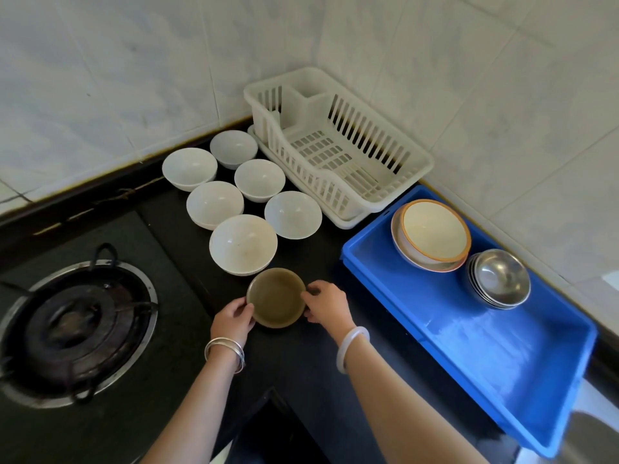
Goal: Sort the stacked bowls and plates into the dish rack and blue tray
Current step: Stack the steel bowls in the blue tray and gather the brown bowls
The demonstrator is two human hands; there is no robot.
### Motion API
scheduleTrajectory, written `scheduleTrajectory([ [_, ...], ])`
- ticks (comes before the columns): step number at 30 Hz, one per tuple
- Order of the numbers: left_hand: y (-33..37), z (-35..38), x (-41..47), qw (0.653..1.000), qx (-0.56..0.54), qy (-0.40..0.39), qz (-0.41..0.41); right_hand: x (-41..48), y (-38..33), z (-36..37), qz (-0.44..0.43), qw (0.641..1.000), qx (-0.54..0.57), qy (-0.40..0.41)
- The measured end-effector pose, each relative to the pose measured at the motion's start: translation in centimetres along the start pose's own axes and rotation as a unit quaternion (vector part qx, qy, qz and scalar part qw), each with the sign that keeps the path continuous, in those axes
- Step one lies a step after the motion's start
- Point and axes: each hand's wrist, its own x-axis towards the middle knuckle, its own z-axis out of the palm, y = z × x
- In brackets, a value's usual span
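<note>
A small olive-brown dish [276,298] sits on the black counter near its front. My left hand [232,318] grips its left rim and my right hand [326,304] grips its right rim. Behind it stand several white bowls [243,244], some stacked, in two rows. The white dish rack [415,165] in the corner holds nothing. The blue tray [469,360] to the right carries an orange-rimmed stack of plates and a bowl [432,234] and a stack of steel bowls [499,277] at its far end.
A gas burner [72,324] with a black grate lies at the left. Tiled walls close the corner behind the rack and tray. The counter's front edge [268,393] steps inward between my forearms.
</note>
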Motion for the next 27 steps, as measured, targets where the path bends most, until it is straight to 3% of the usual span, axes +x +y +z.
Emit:
scheduleTrajectory([
  [3,0.0,0.1,-0.3,0.999,0.031,0.003,0.013,-0.6,0.2,0.2,0.029,0.986,0.147,-0.066],
  [6,0.4,0.4,-0.8,0.993,0.106,-0.005,0.057,-1.5,1.0,-0.4,0.015,0.976,0.211,-0.048],
  [17,4.6,11.3,-6.4,0.964,0.110,-0.186,0.153,-5.8,6.1,-11.2,-0.014,0.925,0.353,0.143],
  [22,4.0,18.8,-10.2,0.939,0.088,-0.311,0.121,-7.9,10.6,-16.3,-0.002,0.875,0.421,0.238],
  [27,1.4,26.2,-14.0,0.919,0.127,-0.366,0.069,-9.2,16.5,-19.8,0.038,0.820,0.473,0.319],
])
